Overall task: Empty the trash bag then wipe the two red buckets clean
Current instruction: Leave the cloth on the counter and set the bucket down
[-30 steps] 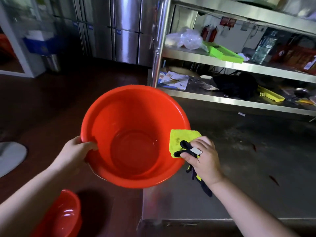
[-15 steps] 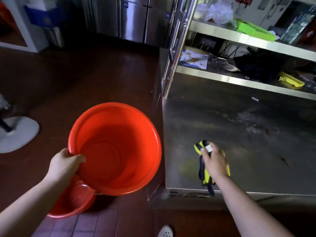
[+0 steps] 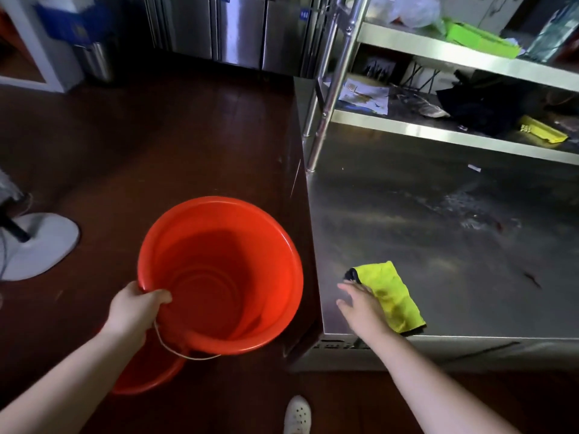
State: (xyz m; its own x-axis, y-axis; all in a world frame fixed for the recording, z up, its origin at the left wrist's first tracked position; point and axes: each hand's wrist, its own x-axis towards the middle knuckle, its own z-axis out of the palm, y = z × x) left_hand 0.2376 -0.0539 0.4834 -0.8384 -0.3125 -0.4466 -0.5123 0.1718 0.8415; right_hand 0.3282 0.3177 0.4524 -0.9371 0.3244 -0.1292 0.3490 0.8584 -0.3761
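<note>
Down at floor level, the large round red plastic bucket (image 3: 221, 274) hangs beside the steel tabletop (image 3: 438, 233), its mouth turned up and slightly toward the camera, its wire handle drooping under the near rim. The left hand (image 3: 134, 311) grips that near-left rim, thumb curled inside the wall. A second red plastic bucket (image 3: 147, 374) sits partly hidden beneath the first, just below the left wrist, on the dark wooden floor (image 3: 156, 145). The right hand (image 3: 360, 305) hovers over the tabletop's near-left corner with fingers spread and relaxed, holding nothing. Just beside it lies a folded yellow cleaning cloth with a black edge (image 3: 390, 296), flat on the steel; its long axis runs diagonally from far-left to near-right, the near end almost at the tabletop's front edge.
</note>
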